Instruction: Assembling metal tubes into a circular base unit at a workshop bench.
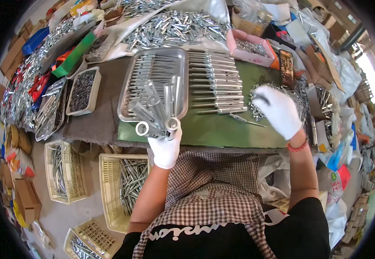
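Note:
My white-gloved left hand (166, 149) is closed around several shiny metal tubes (154, 105), their open ends fanned out above the near edge of the bench. Behind them lies a metal tray (121, 101) with a row of thin rods with sleeves. My white-gloved right hand (281, 113) is over a pile of small metal rings (257, 113), fingers bent together; what they hold, if anything, cannot be made out. Between the hands, a column of metal sleeves with thin shafts (222, 86) lies on the green mat (183, 136), one loose piece (244, 120) at its near end.
A big heap of metal parts (179, 30) lies at the back. A pink box (250, 59) and a phone (286, 69) stand back right. At left is a white tub of dark screws (83, 90). Cream baskets (105, 190) of metal parts stand below the bench.

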Tool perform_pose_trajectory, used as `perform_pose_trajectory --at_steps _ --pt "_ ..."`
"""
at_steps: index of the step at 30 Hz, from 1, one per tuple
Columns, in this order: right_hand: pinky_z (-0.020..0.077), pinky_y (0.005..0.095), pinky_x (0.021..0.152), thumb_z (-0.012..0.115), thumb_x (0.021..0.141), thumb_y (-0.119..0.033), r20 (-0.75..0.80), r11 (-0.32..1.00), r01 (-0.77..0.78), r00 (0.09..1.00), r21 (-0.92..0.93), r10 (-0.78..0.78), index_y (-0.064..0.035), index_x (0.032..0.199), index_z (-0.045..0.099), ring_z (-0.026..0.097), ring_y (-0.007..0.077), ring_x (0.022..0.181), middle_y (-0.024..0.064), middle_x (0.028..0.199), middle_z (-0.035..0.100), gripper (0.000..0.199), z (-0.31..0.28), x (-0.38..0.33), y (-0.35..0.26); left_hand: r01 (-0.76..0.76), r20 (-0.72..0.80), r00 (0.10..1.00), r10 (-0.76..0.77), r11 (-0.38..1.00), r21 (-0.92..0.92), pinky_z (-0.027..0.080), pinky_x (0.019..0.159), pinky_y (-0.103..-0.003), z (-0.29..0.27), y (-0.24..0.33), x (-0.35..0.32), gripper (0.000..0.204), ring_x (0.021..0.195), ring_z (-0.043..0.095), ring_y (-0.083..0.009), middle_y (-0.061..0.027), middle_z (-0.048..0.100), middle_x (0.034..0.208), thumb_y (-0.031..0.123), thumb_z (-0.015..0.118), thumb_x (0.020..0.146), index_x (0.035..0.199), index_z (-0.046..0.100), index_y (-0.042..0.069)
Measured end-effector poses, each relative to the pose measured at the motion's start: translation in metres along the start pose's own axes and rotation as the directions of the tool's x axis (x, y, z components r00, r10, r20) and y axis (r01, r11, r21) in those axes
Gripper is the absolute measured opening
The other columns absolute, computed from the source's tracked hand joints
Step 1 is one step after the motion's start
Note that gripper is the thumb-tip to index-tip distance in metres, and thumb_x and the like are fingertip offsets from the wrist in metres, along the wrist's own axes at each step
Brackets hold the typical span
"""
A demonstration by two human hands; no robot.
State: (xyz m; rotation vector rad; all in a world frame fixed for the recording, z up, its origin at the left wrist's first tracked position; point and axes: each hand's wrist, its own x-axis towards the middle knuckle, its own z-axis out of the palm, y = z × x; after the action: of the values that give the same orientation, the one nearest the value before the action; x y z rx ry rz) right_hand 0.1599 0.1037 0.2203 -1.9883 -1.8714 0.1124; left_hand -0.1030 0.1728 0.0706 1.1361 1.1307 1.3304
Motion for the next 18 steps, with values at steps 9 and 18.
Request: perform_pose_trajectory --at_steps 9,18 --pt "0.0475 0.0431 0.07 0.059 0.084 -0.026 -0.058 0.98 -0.023 0.998 -0.196 0.012 -0.0085 0.089 0.061 0.06 0.0322 0.078 0.0128 0.08 0.06 0.018 0.043 -0.019 0.019 -0.161 -0.069 0.984 0.166 0.984 0.079 0.033 0.04 -0.022 0.001 -0.011 -0.003 0.012 0.045 0.045 -0.0069 0.0022 0.049 0.06 0.001 0.061 0.083 0.079 0.05 0.005" --pt "0.0503 0.0376 0.071 0.064 0.081 -0.026 -0.125 0.763 0.335 0.939 0.553 -0.322 -0.0095 0.093 0.062 0.062 0.0277 0.081 0.0093 0.089 0.061 0.021 0.058 -0.004 -0.118 0.254 0.222 0.965 -0.14 0.715 -0.652 0.049 0.08 -0.036 0.001 -0.003 -0.013 0.049 0.095 0.057 -0.0227 -0.01 0.058 0.105 0.047 0.051 0.09 0.113 0.053 0.004"
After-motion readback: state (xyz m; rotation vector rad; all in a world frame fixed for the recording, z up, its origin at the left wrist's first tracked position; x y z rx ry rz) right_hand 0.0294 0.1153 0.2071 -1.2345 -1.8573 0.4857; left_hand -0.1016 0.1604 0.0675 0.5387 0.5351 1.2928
